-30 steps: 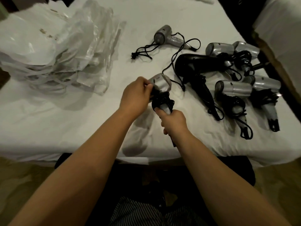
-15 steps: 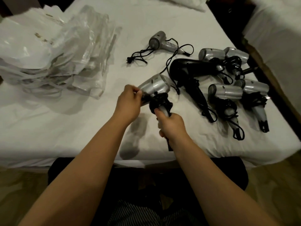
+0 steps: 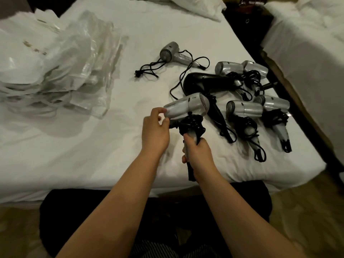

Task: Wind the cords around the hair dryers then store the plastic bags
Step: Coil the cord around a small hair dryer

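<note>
My right hand (image 3: 197,152) grips the handle of a silver hair dryer (image 3: 188,107) held just above the bed. Its black cord (image 3: 191,125) is bunched in coils around the top of the handle. My left hand (image 3: 155,132) touches the dryer's nozzle end with thumb and fingertips beside the coils. Another silver dryer (image 3: 170,53) lies farther back with its cord loose. A black dryer (image 3: 202,83) lies to the right with a loose cord. Several silver dryers with wound cords (image 3: 245,110) lie at the right. A heap of clear plastic bags (image 3: 61,71) sits at the left.
Everything lies on a bed with a white sheet (image 3: 93,155). A pillow (image 3: 197,6) is at the far end. A dark gap and a second white bed (image 3: 307,43) are to the right. My dark-clothed lap is below the bed's near edge.
The held dryer has turned so its barrel points left and its rear grille faces right. My left hand has loosened from the barrel to a fingertip touch at the nozzle.
</note>
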### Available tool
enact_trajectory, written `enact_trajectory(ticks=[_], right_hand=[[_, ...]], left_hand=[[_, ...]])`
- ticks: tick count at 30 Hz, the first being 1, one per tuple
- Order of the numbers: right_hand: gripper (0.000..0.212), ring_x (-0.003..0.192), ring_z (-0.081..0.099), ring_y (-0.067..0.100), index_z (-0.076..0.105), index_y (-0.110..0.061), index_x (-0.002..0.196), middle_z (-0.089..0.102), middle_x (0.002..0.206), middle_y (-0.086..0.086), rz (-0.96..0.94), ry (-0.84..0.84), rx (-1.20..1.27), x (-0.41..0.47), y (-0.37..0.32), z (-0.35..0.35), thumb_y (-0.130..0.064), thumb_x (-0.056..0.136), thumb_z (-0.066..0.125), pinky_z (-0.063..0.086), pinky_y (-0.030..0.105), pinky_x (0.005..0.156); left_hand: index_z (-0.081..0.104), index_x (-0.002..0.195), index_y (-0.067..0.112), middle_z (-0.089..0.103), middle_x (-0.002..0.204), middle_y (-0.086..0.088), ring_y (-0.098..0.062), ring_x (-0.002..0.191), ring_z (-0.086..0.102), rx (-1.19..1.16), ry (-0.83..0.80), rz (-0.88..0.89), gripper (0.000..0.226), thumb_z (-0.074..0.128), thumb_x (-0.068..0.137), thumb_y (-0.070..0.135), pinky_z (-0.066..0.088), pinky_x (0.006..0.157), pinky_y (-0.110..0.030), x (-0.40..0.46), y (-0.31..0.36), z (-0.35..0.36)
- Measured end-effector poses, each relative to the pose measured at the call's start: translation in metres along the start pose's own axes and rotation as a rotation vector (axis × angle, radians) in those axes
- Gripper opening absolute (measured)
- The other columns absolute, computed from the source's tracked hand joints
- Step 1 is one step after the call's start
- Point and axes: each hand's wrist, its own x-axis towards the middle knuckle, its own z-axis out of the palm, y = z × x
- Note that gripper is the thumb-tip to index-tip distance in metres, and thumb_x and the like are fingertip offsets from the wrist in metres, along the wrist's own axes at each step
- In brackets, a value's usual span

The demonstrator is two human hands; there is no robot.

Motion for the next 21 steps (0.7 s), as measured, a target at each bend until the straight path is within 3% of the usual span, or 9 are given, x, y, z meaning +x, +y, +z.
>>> enact_trajectory(ticks=[3, 6, 9, 11, 14, 16, 18, 21], right_hand=[[0.026, 0.053, 0.055, 0.019, 0.047, -0.006, 0.093, 0.055, 0.074, 0.006, -0.053, 0.041, -0.108, 0.001, 0.001, 0.000, -0.031, 0.092, 0.051, 0.043, 0.033, 0.057], [0.029, 0.080, 0.060, 0.034, 0.042, -0.005, 0.095, 0.059, 0.086, 0.013, -0.108, 0.117, -0.254, 0.002, 0.004, 0.004, -0.033, 0.093, 0.048, 0.045, 0.039, 0.065], [0.034, 0.081, 0.055, 0.026, 0.046, -0.009, 0.094, 0.057, 0.087, 0.005, -0.093, 0.139, -0.119, -0.003, 0.000, 0.008, -0.043, 0.090, 0.041, 0.040, 0.033, 0.062], [0.045, 0.086, 0.057, 0.023, 0.048, -0.013, 0.108, 0.056, 0.102, 0.004, -0.189, 0.134, -0.290, -0.008, -0.002, 0.005, -0.051, 0.084, 0.040, 0.046, 0.035, 0.068], [0.036, 0.097, 0.055, 0.028, 0.039, -0.012, 0.126, 0.043, 0.121, 0.007, -0.383, 0.181, -0.612, -0.015, 0.001, -0.005, -0.021, 0.093, 0.048, 0.046, 0.040, 0.078], [0.045, 0.099, 0.053, 0.028, 0.035, -0.011, 0.132, 0.037, 0.125, 0.007, -0.473, 0.166, -0.629, -0.018, 0.003, -0.010, -0.009, 0.090, 0.051, 0.045, 0.036, 0.079], [0.054, 0.103, 0.051, 0.025, 0.032, -0.012, 0.135, 0.032, 0.128, 0.005, -0.466, 0.129, -0.627, -0.017, 0.004, -0.015, -0.007, 0.087, 0.055, 0.041, 0.026, 0.078], [0.059, 0.108, 0.049, 0.020, 0.030, -0.013, 0.135, 0.029, 0.130, 0.002, -0.398, 0.073, -0.530, -0.013, 0.009, -0.020, -0.014, 0.086, 0.061, 0.038, 0.020, 0.077]], left_hand=[[0.058, 0.116, 0.022, 0.043, 0.120, -0.004, -0.013, 0.109, 0.040, 0.116, 0.181, 0.186, 0.030, 0.046, 0.093, 0.007, 0.028, 0.082, -0.003, -0.011, 0.007, -0.005], [0.061, 0.118, 0.016, 0.047, 0.121, -0.005, -0.018, 0.114, 0.041, 0.178, 0.143, 0.294, 0.030, 0.048, 0.092, 0.007, 0.031, 0.092, -0.012, -0.029, 0.016, 0.003], [0.046, 0.133, 0.017, 0.043, 0.132, -0.003, -0.017, 0.123, 0.041, 0.116, -0.103, 0.120, 0.042, 0.053, 0.093, 0.027, 0.031, 0.095, -0.019, -0.040, 0.020, 0.020], [0.043, 0.131, 0.017, 0.051, 0.128, -0.002, -0.017, 0.116, 0.050, -0.018, -0.187, -0.007, 0.049, 0.060, 0.089, 0.036, 0.040, 0.090, -0.024, -0.038, 0.024, 0.026], [0.043, 0.128, 0.015, 0.059, 0.116, 0.000, -0.014, 0.100, 0.058, -0.341, -0.202, -0.242, 0.060, 0.071, 0.080, 0.038, 0.048, 0.074, -0.022, -0.023, 0.027, 0.031], [0.050, 0.122, 0.008, 0.065, 0.113, -0.007, -0.018, 0.097, 0.065, -0.530, -0.172, -0.357, 0.066, 0.078, 0.071, 0.040, 0.054, 0.077, -0.029, -0.016, 0.024, 0.036], [0.054, 0.119, 0.008, 0.067, 0.109, -0.012, -0.023, 0.094, 0.068, -0.654, -0.147, -0.410, 0.061, 0.079, 0.070, 0.034, 0.056, 0.084, -0.038, -0.014, 0.018, 0.042], [0.054, 0.116, 0.010, 0.067, 0.103, -0.012, -0.021, 0.085, 0.069, -0.770, -0.168, -0.482, 0.041, 0.071, 0.080, 0.018, 0.054, 0.068, -0.032, -0.016, 0.014, 0.049]])
